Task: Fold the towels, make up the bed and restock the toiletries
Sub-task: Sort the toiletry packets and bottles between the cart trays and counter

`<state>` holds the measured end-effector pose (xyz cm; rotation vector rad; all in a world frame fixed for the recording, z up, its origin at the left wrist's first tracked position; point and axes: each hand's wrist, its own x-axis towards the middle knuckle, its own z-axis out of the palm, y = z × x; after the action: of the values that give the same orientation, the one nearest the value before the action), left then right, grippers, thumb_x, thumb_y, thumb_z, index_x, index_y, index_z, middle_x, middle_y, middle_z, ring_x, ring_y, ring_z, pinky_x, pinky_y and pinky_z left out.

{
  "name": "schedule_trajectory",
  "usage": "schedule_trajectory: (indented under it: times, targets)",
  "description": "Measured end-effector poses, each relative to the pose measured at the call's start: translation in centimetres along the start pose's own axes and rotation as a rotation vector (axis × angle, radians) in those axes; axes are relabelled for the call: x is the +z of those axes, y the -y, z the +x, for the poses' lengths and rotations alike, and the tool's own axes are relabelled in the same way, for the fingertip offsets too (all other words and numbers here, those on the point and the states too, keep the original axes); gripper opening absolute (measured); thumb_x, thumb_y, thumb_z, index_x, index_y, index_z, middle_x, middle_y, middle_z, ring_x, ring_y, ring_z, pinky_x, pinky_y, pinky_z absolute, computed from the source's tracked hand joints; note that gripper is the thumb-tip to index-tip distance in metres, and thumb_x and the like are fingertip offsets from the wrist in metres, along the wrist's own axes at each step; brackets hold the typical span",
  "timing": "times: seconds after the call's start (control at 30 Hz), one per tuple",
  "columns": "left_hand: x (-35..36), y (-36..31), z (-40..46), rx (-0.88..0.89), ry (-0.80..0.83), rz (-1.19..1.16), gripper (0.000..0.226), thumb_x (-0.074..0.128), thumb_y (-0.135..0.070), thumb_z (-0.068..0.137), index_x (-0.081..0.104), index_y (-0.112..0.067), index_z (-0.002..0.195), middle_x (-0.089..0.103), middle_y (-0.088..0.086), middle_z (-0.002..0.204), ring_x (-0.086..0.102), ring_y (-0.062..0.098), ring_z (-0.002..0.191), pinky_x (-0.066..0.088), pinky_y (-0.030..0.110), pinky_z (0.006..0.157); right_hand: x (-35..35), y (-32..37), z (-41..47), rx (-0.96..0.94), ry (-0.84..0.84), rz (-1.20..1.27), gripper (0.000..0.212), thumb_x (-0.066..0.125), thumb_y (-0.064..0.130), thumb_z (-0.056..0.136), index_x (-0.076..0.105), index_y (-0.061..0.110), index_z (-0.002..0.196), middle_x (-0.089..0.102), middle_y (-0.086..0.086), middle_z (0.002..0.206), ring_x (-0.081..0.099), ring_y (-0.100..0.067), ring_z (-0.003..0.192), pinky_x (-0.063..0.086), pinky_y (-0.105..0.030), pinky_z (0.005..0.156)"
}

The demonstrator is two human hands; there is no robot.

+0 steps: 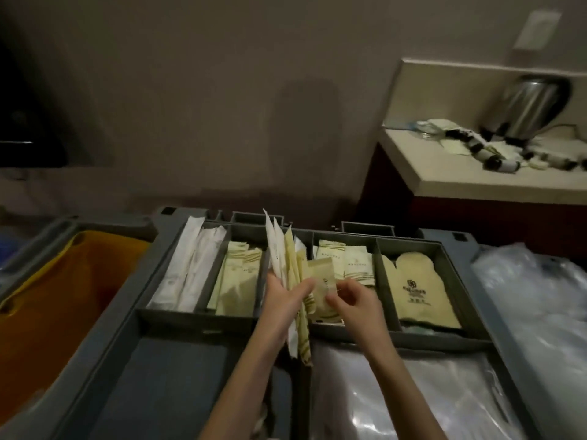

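We stood over the cart tray (197,315), gathering toiletries for the restock. Our left hand (282,296) was clenched around a fan of sachets (287,265), long thin packets standing upright above the middle divider of the tray, while our right hand (355,300) pinched a single small packet (324,293) at its side edge, just beside the fan. More packets lay stacked in the compartments to either side, with white wrapped sticks (190,265) at the far left and mitt-shaped covers (419,287) at the right. We judged these sachets light, flat and slick, likely to slide out of a loose bundle, so they were best gripped low across the stack, with thumb pressing flat. The counter (451,173) with the kettle (524,106) stood well apart, to the right.
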<state>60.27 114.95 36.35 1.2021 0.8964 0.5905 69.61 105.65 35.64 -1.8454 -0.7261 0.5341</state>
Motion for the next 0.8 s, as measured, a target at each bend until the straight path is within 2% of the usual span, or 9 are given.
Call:
schedule_trajectory:
  times: [0.1,0.17,0.2,0.27,0.33,0.4,0.57,0.7,0.8]
  targets:
    - [-1.4,-0.3,1.7,-0.012,0.063,0.012,0.059,0.068,-0.018,0.085,0.036,-0.016,0.134,0.058,0.002,0.119,0.059,0.011,0.100,0.053,0.022,0.071,0.7,0.3,0.6,0.068,-0.101,-0.004,0.012,0.064,0.007,0.087,0.066,0.017,0.093,0.068,0.005,0.081,0.066,-0.007,0.076,0.053,-0.017,0.062]
    - [-1.8,-0.3,2.2,-0.009,0.123,0.051,0.060,0.068,-0.021,0.085,0.034,-0.016,0.134,0.058,-0.004,0.112,0.057,0.003,0.092,0.049,0.014,0.058,0.3,-0.2,1.1,0.112,-0.222,-0.024,0.015,0.066,0.007,0.085,0.064,0.022,0.087,0.067,0.004,0.080,0.066,-0.013,0.077,0.056,-0.024,0.066]
    - [-1.9,-0.2,2.5,-0.012,0.149,0.066,0.062,0.068,-0.022,0.085,0.033,-0.017,0.136,0.056,-0.007,0.109,0.056,0.001,0.088,0.047,0.011,0.052,-0.2,-0.6,1.5,0.140,-0.289,-0.043,0.014,0.067,0.008,0.084,0.065,0.021,0.089,0.067,0.003,0.081,0.066,-0.014,0.078,0.057,-0.030,0.071]
    - [-1.9,0.2,2.8,-0.024,0.178,0.073,0.065,0.068,-0.024,0.085,0.032,-0.018,0.139,0.056,-0.010,0.108,0.055,-0.001,0.085,0.045,0.010,0.052,-1.4,-1.7,2.2,0.199,-0.375,-0.074,0.019,0.068,0.009,0.084,0.066,0.012,0.103,0.068,0.000,0.085,0.066,-0.013,0.078,0.058,-0.033,0.074]
    - [-1.7,0.5,3.2,-0.044,0.192,0.054,0.065,0.068,-0.024,0.085,0.032,-0.019,0.139,0.055,-0.012,0.105,0.053,-0.003,0.082,0.045,0.010,0.050,-2.0,-2.7,3.0,0.261,-0.353,-0.088,0.027,0.067,0.007,0.084,0.063,0.007,0.110,0.068,-0.002,0.083,0.067,-0.012,0.074,0.058,-0.029,0.068]
    - [-1.5,0.7,3.4,-0.063,0.192,0.029,0.062,0.068,-0.022,0.086,0.033,-0.019,0.137,0.055,-0.013,0.103,0.052,-0.003,0.080,0.044,0.008,0.047,-1.7,-3.4,3.9,0.327,-0.268,-0.105,0.028,0.069,0.005,0.082,0.062,0.008,0.109,0.068,-0.003,0.079,0.068,-0.014,0.071,0.059,-0.032,0.069]
    - [-1.1,1.1,3.7,-0.098,0.182,-0.037,0.046,0.064,-0.016,0.088,0.040,-0.022,0.127,0.056,-0.013,0.098,0.056,-0.001,0.082,0.046,0.008,0.047,-0.1,-5.0,5.7,0.458,-0.059,-0.265,0.018,0.075,0.007,0.076,0.065,0.013,0.090,0.068,-0.006,0.073,0.065,-0.016,0.064,0.058,-0.033,0.068]
    - [-0.9,1.7,3.6,-0.113,0.167,-0.046,0.035,0.063,-0.016,0.089,0.044,-0.026,0.116,0.061,-0.008,0.104,0.061,0.003,0.089,0.051,0.016,0.061,0.6,-5.7,6.0,0.496,-0.014,-0.467,0.014,0.076,0.023,0.076,0.063,0.020,0.079,0.069,0.001,0.075,0.066,-0.013,0.071,0.056,-0.037,0.076]
    - [-0.8,1.9,3.5,-0.140,0.179,-0.069,0.036,0.062,-0.016,0.089,0.048,-0.023,0.121,0.065,0.001,0.112,0.066,0.015,0.098,0.056,0.029,0.076,0.5,-5.4,5.6,0.456,-0.064,-0.586,0.018,0.074,0.029,0.078,0.061,0.023,0.088,0.064,0.005,0.086,0.060,-0.011,0.075,0.044,-0.028,0.066]
